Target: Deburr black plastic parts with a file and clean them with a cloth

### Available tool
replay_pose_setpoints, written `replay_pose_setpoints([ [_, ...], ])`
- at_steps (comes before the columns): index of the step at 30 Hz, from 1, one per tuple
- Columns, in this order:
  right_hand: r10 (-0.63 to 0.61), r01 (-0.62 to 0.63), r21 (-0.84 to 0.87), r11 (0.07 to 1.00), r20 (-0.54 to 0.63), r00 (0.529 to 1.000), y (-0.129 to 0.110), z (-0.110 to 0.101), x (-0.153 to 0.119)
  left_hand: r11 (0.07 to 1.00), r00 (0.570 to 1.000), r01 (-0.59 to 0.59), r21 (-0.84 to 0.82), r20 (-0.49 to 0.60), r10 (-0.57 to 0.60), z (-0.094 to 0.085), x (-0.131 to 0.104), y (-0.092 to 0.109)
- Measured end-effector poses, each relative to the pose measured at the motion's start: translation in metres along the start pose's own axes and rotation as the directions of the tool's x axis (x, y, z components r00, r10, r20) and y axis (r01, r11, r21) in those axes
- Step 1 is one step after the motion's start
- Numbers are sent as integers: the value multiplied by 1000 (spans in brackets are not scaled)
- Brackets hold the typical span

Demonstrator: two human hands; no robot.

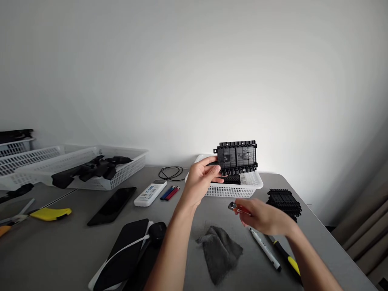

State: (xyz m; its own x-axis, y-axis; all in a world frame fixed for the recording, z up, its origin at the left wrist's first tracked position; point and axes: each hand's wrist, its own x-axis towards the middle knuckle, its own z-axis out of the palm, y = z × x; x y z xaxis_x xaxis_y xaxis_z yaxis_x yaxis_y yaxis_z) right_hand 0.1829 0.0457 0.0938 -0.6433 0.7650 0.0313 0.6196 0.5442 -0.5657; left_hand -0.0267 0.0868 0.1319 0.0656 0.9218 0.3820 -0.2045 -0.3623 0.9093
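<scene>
Holding up a flat black plastic panel (237, 157) in the left hand (201, 178), just above the small white basket (226, 191) as seen from here. Clamped on the panel's low left corner with the fingers, with the thumb in front and the others behind, a bit spread out. Tipped up so as to show its wide face and bumpy long edges.

Gripping a small red lighter (242, 208) in the right hand (262, 216), nearer than the small white basket. Curled shut around it with the fingers, with the shiny metal end poking out to the left. Well apart from the panel.

Also seen in the small white basket: more black plastic parts (233, 179). To the right of it: a pile of black panels (284, 203). In front of it: a crumpled grey cloth (220, 254), then a white marker (265, 248) and a black and yellow tool (287, 257), partly hidden by the right arm. To the left of it: a thin black cord (171, 173), a blue lighter (166, 193), a dark red lighter (172, 194), a white box (150, 193) and a black phone (112, 206), all on the grey worktop (321, 258)
</scene>
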Motion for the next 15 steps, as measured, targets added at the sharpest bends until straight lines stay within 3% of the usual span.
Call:
replay_pose_setpoints([
  [1, -52, 50, 167, 985, 9, 999, -10, -14, -9, 1000, 1000, -4, 6, 7, 4, 0, 1, -1],
  [3, -64, 123, 430, 894, -150, 987, -25, -31, -19, 1000, 999, -12, 22, 31, 11, 1, 3, -3],
  [5, -11, 222, 587, 778, -341, 940, -33, -34, -16, 999, 999, -18, 47, 52, 15, 1, 5, -6],
  [7, 62, 311, 703, 640, -451, 890, -36, -27, -2, 997, 998, -19, 74, 65, 14, 2, 6, -8],
  [9, 110, 331, 820, 467, -426, 898, -36, -18, 17, 996, 997, -14, 93, 78, 6, 2, 7, -10],
  [11, 91, 275, 906, 321, -319, 943, -36, -11, 33, 996, 995, -2, 84, 100, -6, 2, 8, -12],
  [15, 55, 182, 964, 196, -196, 979, -37, -5, 48, 998, 980, 38, 41, 195, -45, 3, 10, -14],
])
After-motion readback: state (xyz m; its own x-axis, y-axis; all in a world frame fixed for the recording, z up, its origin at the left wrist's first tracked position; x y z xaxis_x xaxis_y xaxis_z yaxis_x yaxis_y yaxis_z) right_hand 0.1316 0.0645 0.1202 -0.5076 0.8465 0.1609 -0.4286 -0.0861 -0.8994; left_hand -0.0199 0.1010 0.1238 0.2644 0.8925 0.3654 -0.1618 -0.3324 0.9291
